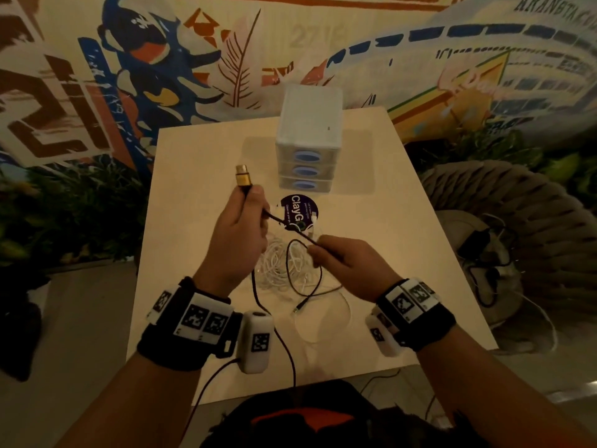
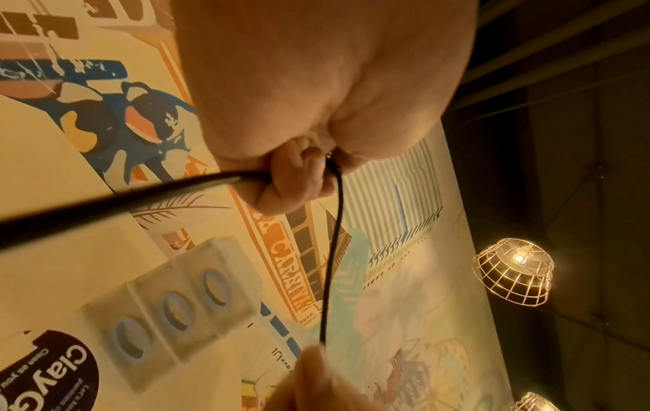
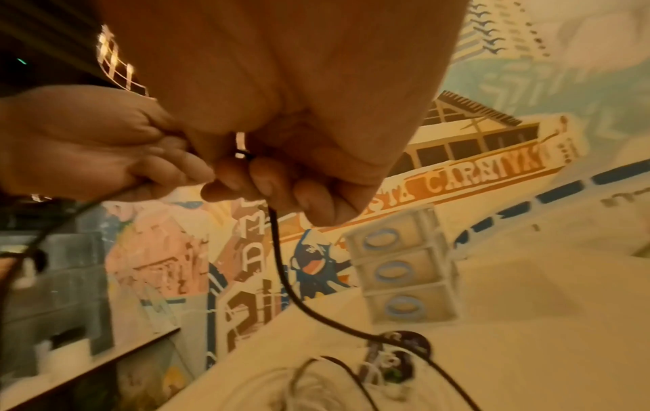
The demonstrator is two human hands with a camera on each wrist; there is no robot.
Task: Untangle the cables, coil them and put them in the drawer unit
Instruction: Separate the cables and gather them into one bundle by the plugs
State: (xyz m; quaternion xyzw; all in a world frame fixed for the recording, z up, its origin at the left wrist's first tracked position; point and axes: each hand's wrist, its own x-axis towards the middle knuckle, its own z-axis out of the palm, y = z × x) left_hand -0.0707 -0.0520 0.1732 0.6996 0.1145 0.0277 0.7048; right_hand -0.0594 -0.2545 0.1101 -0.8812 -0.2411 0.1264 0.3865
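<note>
Fingers of your left hand (image 1: pixel 237 227) are curled round the black cable (image 1: pixel 289 228) just below its gold-coloured plug (image 1: pixel 243 177), which sticks up past your knuckles toward the drawer unit (image 1: pixel 308 137). Your right hand (image 1: pixel 347 261) pinches the same black cable a little further along, so a short straight run of it is stretched between the two grips above the worktop (image 1: pixel 403 221). In the left wrist view the cable (image 2: pixel 330 250) leaves your closed left fingers (image 2: pixel 292 178) and runs down to your right fingertips at the bottom edge. In the right wrist view your right fingers (image 3: pixel 267 180) are folded over the cable (image 3: pixel 281 264), which drops in a curve to the worktop.

Below your hands the rest of the black cable loops loosely over a heap of white cables (image 1: pixel 281 266) lying on the worktop, and its small far plug (image 1: pixel 295 308) rests on the surface near your right wrist. Another dark lead runs from under the left hand toward the near edge of the worktop. Just beyond the heap lies a round dark sticker (image 1: pixel 298 210), partly covered by white cable ends. The drawer unit stands past the sticker, near the far edge, with all three drawers closed and their blue oval handles facing you. A painted wall (image 1: pixel 129 59) rises behind the worktop.
</note>
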